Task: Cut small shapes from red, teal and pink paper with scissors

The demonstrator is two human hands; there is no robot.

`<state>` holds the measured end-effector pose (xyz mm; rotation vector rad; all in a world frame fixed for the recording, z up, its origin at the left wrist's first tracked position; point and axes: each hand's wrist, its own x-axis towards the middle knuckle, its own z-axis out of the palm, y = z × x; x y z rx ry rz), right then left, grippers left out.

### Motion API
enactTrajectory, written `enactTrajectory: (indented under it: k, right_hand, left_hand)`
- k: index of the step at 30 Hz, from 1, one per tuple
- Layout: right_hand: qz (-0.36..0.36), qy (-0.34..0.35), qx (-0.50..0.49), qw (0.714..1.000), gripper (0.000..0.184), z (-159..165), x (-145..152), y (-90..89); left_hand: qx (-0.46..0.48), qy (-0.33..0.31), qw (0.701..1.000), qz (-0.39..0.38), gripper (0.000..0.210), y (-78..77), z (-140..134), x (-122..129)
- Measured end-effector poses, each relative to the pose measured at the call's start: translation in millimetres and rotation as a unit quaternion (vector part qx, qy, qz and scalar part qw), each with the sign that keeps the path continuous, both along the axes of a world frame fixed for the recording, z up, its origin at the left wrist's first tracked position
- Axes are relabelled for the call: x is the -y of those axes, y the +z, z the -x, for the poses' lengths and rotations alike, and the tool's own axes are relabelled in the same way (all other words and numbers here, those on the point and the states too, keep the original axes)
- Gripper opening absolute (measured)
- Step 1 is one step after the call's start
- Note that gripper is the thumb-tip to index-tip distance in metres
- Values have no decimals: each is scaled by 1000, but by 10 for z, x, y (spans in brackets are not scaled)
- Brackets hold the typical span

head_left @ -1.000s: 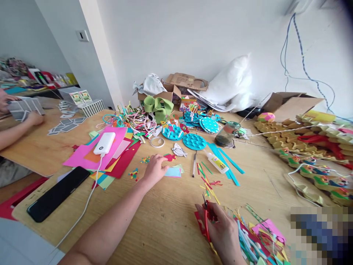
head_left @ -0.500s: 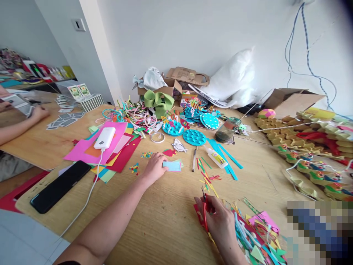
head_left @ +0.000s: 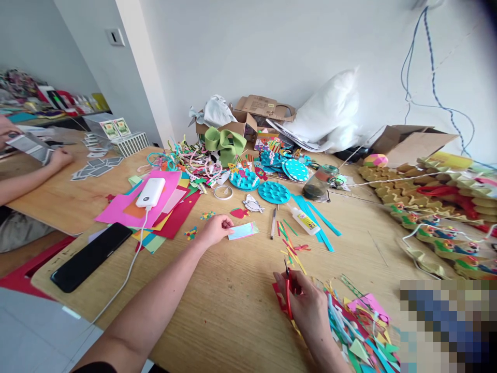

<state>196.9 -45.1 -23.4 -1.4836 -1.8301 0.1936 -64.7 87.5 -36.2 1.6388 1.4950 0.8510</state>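
Note:
My left hand [head_left: 215, 229] pinches the left end of a small stack of light blue paper pieces [head_left: 243, 231], with pink and green edges showing beneath. Just behind it lie a red paper fish [head_left: 239, 213] and a white fish cutout with drawn lines [head_left: 253, 203]. My right hand [head_left: 306, 298] is closed around red-handled scissors [head_left: 288, 295], whose blades point away from me. Red paper shows beside that hand, partly covered by it. Thin coloured paper strips [head_left: 292, 243] lie beyond the scissor tips, near a pen [head_left: 274, 224] and a glue bottle [head_left: 305, 221].
Paper scraps [head_left: 361, 331] pile up at the lower right. On the left are a phone [head_left: 91, 257], a white power bank [head_left: 150, 192] with its cable, and coloured sheets [head_left: 112, 208]. Blue discs [head_left: 274, 192] and boxes stand behind. Another person's hand [head_left: 60, 157] is at the far left.
My left hand has shifted slightly, and the blue paper is now tilted, its right end higher. My right hand stays nearly still with the scissors. The view has shifted a little.

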Motion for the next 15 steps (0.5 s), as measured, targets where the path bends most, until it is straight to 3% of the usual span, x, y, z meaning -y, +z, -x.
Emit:
enactTrajectory:
  k: [9, 15]
  right_hand:
    - [8, -5, 6, 1000, 31, 13, -10, 4]
    - [17, -16, 8, 1000, 37, 30, -9, 46]
  left_hand:
    - [-93, 15, 995, -15, 8, 79, 38, 127]
    - [-148, 17, 984, -94, 10, 116, 23, 207]
